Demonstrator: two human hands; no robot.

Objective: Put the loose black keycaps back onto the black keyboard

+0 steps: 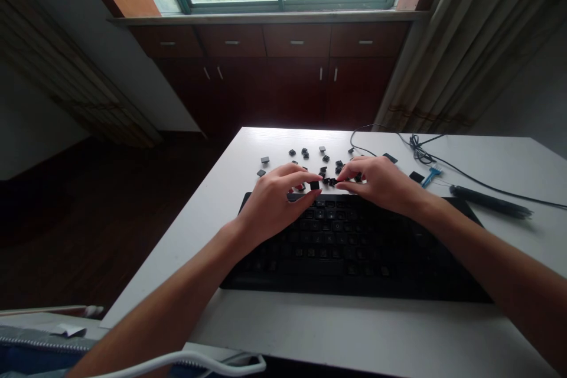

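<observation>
Between the thumb and fingers of my left hand [283,192] is a square black keycap [314,185], held just above the keyboard's far edge. My right hand [376,180] is closed in a pinch at a small black piece [333,182], which looks like a key switch; its exact kind is too small to tell. Under both hands lies a black keyboard [319,242], partly covered by my right arm. Some of its spots appear to lack keycaps. Loose dark pieces [305,152] are scattered behind it, and red ones [300,187] show beneath my left fingers.
On the white table [199,207], a black cable [420,150] loops at the back right. Near it lie a blue tool [432,176], a flat black piece [416,177] and a bundle of black strips [489,201]. A white curved bar [190,357] crosses the bottom foreground.
</observation>
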